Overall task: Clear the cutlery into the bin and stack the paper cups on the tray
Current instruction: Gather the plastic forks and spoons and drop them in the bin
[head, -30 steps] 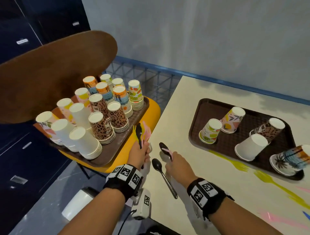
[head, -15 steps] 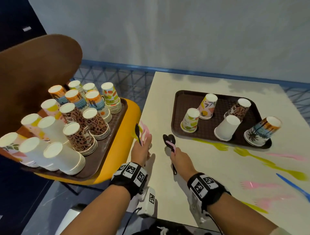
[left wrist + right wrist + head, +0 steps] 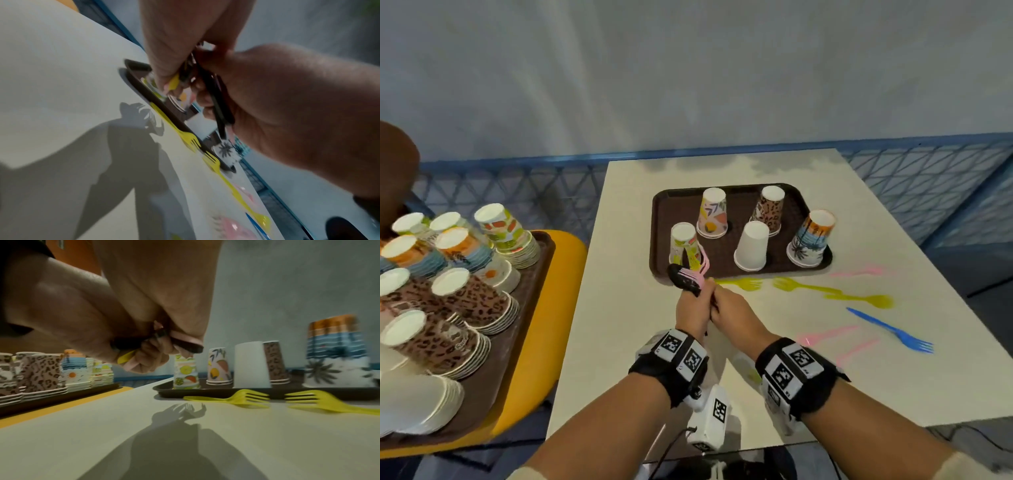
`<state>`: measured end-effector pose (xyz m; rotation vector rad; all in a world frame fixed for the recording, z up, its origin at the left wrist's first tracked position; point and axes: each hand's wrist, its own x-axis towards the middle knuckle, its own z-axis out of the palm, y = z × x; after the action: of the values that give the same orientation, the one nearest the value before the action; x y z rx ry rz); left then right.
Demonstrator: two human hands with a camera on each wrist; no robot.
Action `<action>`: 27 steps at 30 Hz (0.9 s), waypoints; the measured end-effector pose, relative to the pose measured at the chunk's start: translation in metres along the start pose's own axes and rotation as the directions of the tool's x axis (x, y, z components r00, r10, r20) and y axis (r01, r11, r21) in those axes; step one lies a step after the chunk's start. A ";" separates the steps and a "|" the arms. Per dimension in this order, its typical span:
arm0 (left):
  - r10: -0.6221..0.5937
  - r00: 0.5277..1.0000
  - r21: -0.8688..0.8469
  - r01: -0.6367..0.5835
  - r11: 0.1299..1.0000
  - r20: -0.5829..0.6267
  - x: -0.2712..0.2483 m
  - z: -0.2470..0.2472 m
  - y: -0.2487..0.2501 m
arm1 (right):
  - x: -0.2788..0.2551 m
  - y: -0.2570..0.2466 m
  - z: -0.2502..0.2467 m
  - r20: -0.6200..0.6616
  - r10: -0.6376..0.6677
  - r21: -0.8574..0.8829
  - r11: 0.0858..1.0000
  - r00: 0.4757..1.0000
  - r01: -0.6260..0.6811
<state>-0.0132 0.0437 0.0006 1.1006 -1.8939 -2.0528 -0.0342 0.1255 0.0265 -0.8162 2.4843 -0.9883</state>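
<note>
Just above the table (image 3: 619, 342), left hand (image 3: 693, 313) clamped round a bundle of cutlery (image 3: 690, 275), right hand (image 3: 734, 317) pressed against it, pinching handles in. Gathering step, mid-handover. Beyond the grip: tray (image 3: 726, 270) of upturned paper cups (image 3: 751, 245). Off to the right: loose forks (image 3: 832, 293) still lying. Next, probably: release right, scoop those.

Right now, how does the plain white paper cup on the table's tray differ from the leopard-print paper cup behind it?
The plain white paper cup has no pattern; the leopard-print paper cup is brown with dark spots. The white cup sits nearer the front edge of the dark brown tray; the leopard one stands toward the back. The leopard one shows several stacked rims at its base in the right wrist view; the white one shows none. Both stand upside down on the tray.
</note>
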 end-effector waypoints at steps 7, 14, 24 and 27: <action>0.204 0.978 0.141 -0.195 0.971 -0.050 -0.008 0.075 0.023 | -0.033 0.071 -0.076 -0.110 0.007 -0.004 1.000 0.994 -0.007; 0.224 0.969 -0.020 -0.223 0.975 0.108 -0.015 0.133 0.032 | -0.067 0.202 -0.137 -0.328 0.464 -0.116 0.845 0.823 -0.523; 0.298 0.918 0.162 -0.346 0.924 0.263 -0.019 0.169 0.019 | -0.091 0.242 -0.147 -0.300 0.587 -0.215 0.726 0.752 -0.653; 0.278 0.925 0.172 -0.328 0.929 0.261 -0.021 0.169 0.017 | -0.094 0.245 -0.146 -0.331 0.618 -0.157 0.709 0.713 -0.687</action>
<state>-0.1028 0.1885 0.0143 0.5646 -2.2725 -1.9053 -0.1285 0.4041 -0.0356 0.2025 2.8267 -0.5099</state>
